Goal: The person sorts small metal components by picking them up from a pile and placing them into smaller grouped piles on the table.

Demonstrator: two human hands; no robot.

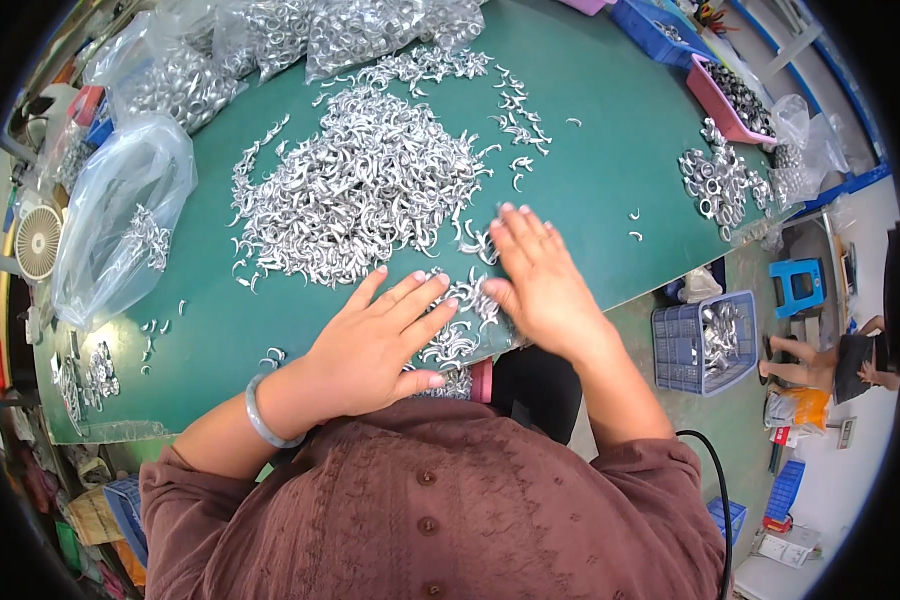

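A big heap of small curved silver metal pieces (360,180) covers the middle of the green table (590,190). Close to the near edge, a smaller band of the same pieces (450,343) lies between my two hands. My left hand (375,335), flat with fingers spread, is at the left side of that band. On its right side, my right hand (540,280) is stretched out, fingers extended and palm down. Neither hand grips a piece that I can see; what lies under the palms is hidden. Below the edge, a pink container (482,382) with more pieces shows partly.
Clear bags of metal rings (360,35) line the far edge. An open plastic bag (120,230) lies at the left beside a small fan (39,243). Loose rings (720,185) and a pink basket (730,105) sit far right. On the floor are a blue crate (705,345) and stool (797,287).
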